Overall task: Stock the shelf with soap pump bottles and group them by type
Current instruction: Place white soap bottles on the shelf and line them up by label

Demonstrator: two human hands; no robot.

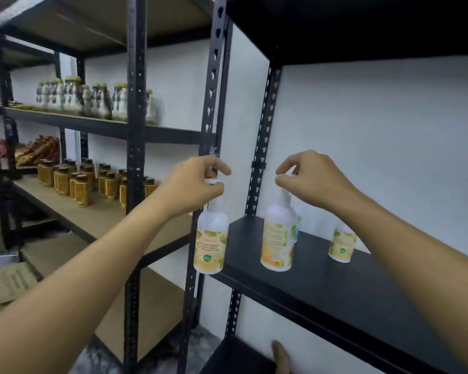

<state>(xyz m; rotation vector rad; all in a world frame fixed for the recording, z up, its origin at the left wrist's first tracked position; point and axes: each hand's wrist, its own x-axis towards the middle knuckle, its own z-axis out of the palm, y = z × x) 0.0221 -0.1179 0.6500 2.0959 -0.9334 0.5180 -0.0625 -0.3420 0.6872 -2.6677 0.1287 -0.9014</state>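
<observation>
Black shelf (335, 287) with soap bottles, left hand (192, 184) and right hand (308, 176) each pinching a yellow-labelled bottle's pump.

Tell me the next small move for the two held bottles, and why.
Probably lower the right hand's bottle onto the black shelf and let go: it hangs at the shelf surface, by a matching yellow bottle. The left hand's bottle is off the shelf edge, so it follows.
</observation>
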